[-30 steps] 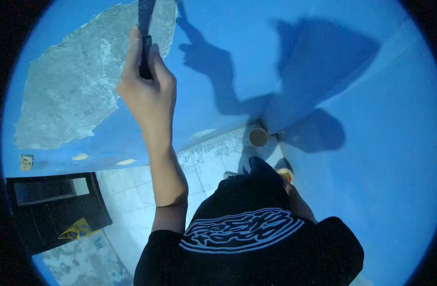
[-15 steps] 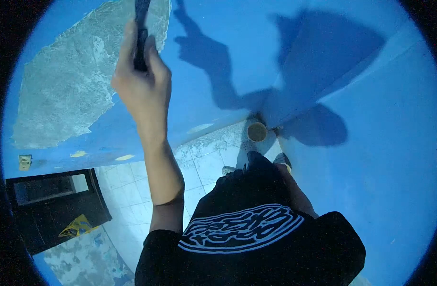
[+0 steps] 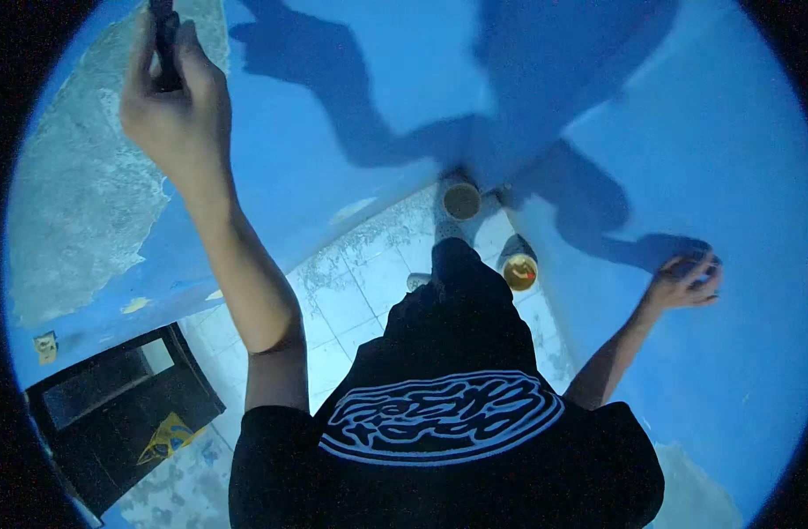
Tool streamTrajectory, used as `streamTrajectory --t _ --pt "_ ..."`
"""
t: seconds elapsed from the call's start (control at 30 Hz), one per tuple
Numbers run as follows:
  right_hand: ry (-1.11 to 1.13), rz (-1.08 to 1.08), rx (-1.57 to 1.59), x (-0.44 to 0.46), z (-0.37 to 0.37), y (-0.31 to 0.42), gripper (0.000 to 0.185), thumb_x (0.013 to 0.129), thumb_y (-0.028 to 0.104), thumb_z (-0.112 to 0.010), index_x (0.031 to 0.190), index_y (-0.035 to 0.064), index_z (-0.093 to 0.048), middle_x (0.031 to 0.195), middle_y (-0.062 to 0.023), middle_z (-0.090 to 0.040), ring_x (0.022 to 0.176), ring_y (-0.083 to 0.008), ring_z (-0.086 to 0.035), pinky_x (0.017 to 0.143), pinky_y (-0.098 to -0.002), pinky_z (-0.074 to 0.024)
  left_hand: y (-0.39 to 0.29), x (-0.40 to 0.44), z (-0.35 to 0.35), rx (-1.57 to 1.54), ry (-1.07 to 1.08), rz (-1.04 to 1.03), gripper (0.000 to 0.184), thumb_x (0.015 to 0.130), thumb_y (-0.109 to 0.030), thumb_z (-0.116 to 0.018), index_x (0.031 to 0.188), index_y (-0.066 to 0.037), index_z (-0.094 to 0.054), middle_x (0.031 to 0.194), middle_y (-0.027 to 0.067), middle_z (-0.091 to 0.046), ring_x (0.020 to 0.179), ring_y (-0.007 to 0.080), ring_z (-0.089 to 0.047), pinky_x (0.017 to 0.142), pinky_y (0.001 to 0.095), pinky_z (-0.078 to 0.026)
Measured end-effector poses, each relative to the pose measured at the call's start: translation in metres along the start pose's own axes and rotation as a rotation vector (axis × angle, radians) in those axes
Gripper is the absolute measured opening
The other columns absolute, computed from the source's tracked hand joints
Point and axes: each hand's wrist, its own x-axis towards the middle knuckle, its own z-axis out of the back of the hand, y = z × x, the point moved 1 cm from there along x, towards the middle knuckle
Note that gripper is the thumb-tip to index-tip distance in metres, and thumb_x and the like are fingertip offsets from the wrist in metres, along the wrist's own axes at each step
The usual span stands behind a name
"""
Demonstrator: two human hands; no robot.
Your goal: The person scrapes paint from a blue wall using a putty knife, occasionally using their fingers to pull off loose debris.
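Observation:
My left hand (image 3: 175, 110) is raised at the upper left, closed around the black handle (image 3: 167, 53) of a tool whose far end runs out of the top of the view. Behind that hand is a rough grey patch (image 3: 78, 189) in the blue wall (image 3: 289, 97). At the right, my right hand (image 3: 684, 282) is held out with its fingers apart and a little bent, and nothing shows in it. It is at the right-hand blue wall (image 3: 730, 370), close to its own shadow; I cannot tell whether the fingertips touch.
In the corner stands a round container (image 3: 461, 202) with a greyish top. Nearer me is a second container (image 3: 519, 272) with yellowish contents and a red spot. A dark panelled piece (image 3: 113, 406) with a yellow item (image 3: 168, 438) lies lower left, beside pale floor tiles (image 3: 333, 291).
My left hand has moved left and slightly up with the tool in the view. My right hand has come into sight at the right. The second container now shows.

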Motion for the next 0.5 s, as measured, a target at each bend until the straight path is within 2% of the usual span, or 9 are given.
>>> streamTrajectory --t 0.03,0.1,0.13,0.23,0.27,0.33,0.5 --pt "0.009 0.005 -0.005 0.002 -0.007 -0.012 0.049 0.094 0.035 -0.056 0.139 0.0155 -0.052 0.138 -0.0155 -0.051 0.129 -0.0324 -0.046 0.113 -0.06 -0.0217 0.005 -0.001 0.0 -0.002 0.01 0.006 0.039 0.09 -0.016 -0.07 0.123 0.003 -0.064 0.07 0.0024 -0.064 0.059 0.0033 -0.053 0.051 0.0187 -0.039" --pt "-0.098 0.083 -0.078 0.001 -0.024 -0.025 0.052 0.097 0.046 -0.048 0.139 0.0171 -0.055 0.141 -0.0141 -0.05 0.131 -0.0323 -0.045 0.115 -0.0584 -0.0179 0.01 0.0 -0.004 -0.035 -0.027 -0.032 0.039 0.09 -0.018 -0.071 0.122 0.003 -0.064 0.071 0.004 -0.066 0.06 0.0047 -0.056 0.052 0.0201 -0.042" --pt "-0.093 0.086 -0.083 -0.002 -0.029 -0.026 0.052 0.097 0.046 -0.048 0.139 0.0171 -0.055 0.141 -0.0141 -0.05 0.131 -0.0323 -0.045 0.115 -0.0584 -0.0179 0.008 -0.002 -0.002 0.055 0.015 0.044 0.04 0.089 -0.019 -0.071 0.122 0.003 -0.065 0.073 0.0063 -0.068 0.062 0.0062 -0.058 0.054 0.0216 -0.044" --pt "-0.092 0.071 -0.146 -0.005 -0.03 -0.029 0.051 0.097 0.048 -0.048 0.137 0.0178 -0.056 0.142 -0.013 -0.049 0.131 -0.0315 -0.045 0.116 -0.0573 -0.0161 0.008 -0.005 -0.008 0.021 -0.07 -0.015 0.041 0.089 -0.019 -0.071 0.122 0.004 -0.064 0.074 0.009 -0.069 0.062 0.0069 -0.059 0.054 0.0223 -0.045" --pt "-0.075 0.072 -0.16 -0.003 -0.028 -0.027 0.053 0.097 0.049 -0.047 0.138 0.0171 -0.055 0.143 -0.0127 -0.047 0.133 -0.0308 -0.042 0.118 -0.0552 -0.0148 0.006 -0.005 -0.007 0.018 -0.033 0.026 0.043 0.089 -0.02 -0.071 0.124 0.004 -0.063 0.076 0.0113 -0.07 0.061 0.008 -0.06 0.053 0.0227 -0.045" --pt "-0.049 0.066 -0.196 -0.003 -0.027 -0.025 0.054 0.097 0.049 -0.048 0.139 0.0167 -0.053 0.145 -0.0123 -0.044 0.136 -0.0295 -0.039 0.119 -0.0526 -0.0131 0.01 -0.005 -0.008 0.003 -0.028 0.027 0.043 0.088 -0.019 -0.071 0.122 0.005 -0.063 0.072 0.011 -0.07 0.061 0.0073 -0.06 0.053 0.022 -0.045" --pt "-0.053 0.07 -0.163 -0.003 -0.028 -0.027 0.053 0.096 0.049 -0.048 0.138 0.0167 -0.055 0.145 -0.0116 -0.045 0.137 -0.0291 -0.038 0.118 -0.054 -0.0136 0.006 -0.008 -0.012 -0.036 -0.017 0.064 0.043 0.086 -0.018 -0.071 0.121 0.006 -0.063 0.065 0.009 -0.067 0.059 0.0062 -0.059 0.052 0.021 -0.043"
